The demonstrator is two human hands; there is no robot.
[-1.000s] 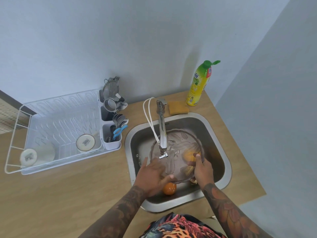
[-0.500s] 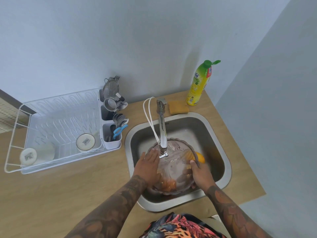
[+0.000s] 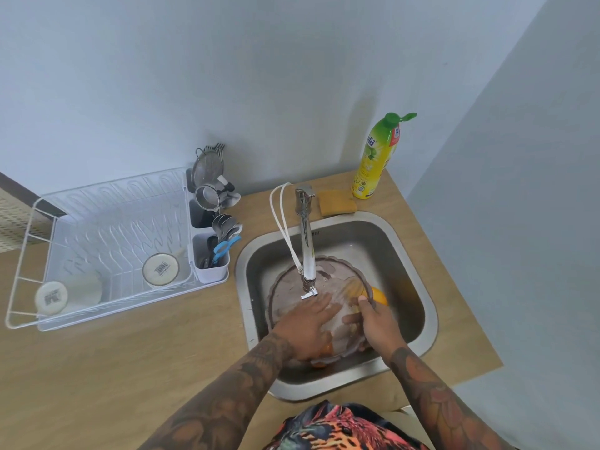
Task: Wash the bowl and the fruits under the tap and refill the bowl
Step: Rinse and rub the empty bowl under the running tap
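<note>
1. We're holding the clear bowl [image 3: 285,287] down in the sink [image 3: 418,280], right under the tap [image 3: 307,251], so the water is landing inside it instead of splashing on the bench [image 3: 113,368].
2. Our left hand [image 3: 306,323] is lying flat inside the bowl with fingers spread wide, not gripping anything. Looks like we're rubbing the inner surface while it rinses.
3. Our right hand [image 3: 375,323] is gripping the bowl's rim on its own side, thumb over the edge, which is probably keeping the bowl steady against the rubbing.
4. One orange fruit [image 3: 378,298] is sitting in the sink just past the right hand's fingertips, and another orange one [image 3: 326,349] is peeking out under the left palm, seen through the bowl. They're parked there so the bowl's getting done first, we reckon.
5. Dish soap [image 3: 378,157] and sponge [image 3: 336,203] are sitting well beyond both hands, untouched.
</note>
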